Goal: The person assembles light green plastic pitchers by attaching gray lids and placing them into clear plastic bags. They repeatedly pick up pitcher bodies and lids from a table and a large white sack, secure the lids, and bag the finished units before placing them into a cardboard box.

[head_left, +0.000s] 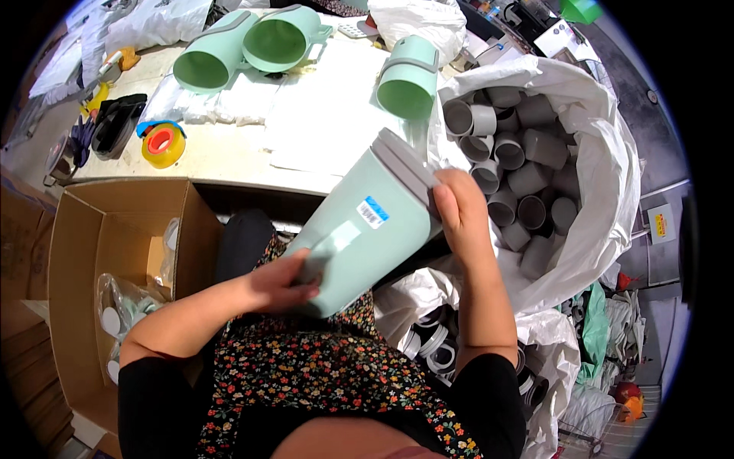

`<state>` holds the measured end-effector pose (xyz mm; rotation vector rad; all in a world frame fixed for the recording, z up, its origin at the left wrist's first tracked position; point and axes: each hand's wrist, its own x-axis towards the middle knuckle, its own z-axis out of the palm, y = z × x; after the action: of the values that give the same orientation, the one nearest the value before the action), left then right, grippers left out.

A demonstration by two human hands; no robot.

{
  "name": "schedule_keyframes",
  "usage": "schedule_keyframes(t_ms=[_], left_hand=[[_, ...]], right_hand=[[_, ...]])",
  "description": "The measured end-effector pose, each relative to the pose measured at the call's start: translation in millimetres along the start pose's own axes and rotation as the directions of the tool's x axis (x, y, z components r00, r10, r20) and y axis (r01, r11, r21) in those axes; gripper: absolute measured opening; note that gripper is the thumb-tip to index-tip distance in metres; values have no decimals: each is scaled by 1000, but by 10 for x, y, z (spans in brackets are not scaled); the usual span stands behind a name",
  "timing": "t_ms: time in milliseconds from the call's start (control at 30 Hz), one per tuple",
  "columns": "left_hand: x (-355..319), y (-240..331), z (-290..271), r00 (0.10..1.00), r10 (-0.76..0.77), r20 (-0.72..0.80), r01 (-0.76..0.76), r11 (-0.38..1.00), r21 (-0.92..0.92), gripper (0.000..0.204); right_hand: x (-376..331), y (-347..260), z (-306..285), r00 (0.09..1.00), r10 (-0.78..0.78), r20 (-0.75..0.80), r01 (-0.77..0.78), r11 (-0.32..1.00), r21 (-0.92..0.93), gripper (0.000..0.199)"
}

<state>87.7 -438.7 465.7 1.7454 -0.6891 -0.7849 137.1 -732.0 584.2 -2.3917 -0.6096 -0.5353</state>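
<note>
A large mint-green plastic jug with a grey lid is tilted in front of my lap, its lid end up and to the right. My left hand grips it near the bottom end, thumb on the near face. At the lid's right end, my right hand is closed around the corner. A small blue and white barcode sticker is on the jug's upper face. The jug's underside and some of my fingers are hidden.
Mint-green jugs lie on the white table, with yellow tape to their left. A cardboard box with bagged pieces stands at my left. On my right, a big white sack holds several grey cups.
</note>
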Motion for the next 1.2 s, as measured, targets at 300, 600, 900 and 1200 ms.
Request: schedule_keyframes(t_ms=[300,600,900,1200], left_hand=[[344,580,375,987,-54,153,17,972,235,38],[120,-998,-568,601,-202,-773,-67,951,-301,49],[724,-87,-334,898,344,-274,-429,821,-376,79],[535,3,-495,923,189,-336,-332,834,-441,74]], right_hand=[[251,-471,315,999,-35,24,40,966,-254,24],[-210,-381,35,987,-160,-4,159,982,-100,39],[570,478,225,990,129,-59,-18,525,851,21],[1128,1704,2784,986,-131,104,117,985,126,29]])
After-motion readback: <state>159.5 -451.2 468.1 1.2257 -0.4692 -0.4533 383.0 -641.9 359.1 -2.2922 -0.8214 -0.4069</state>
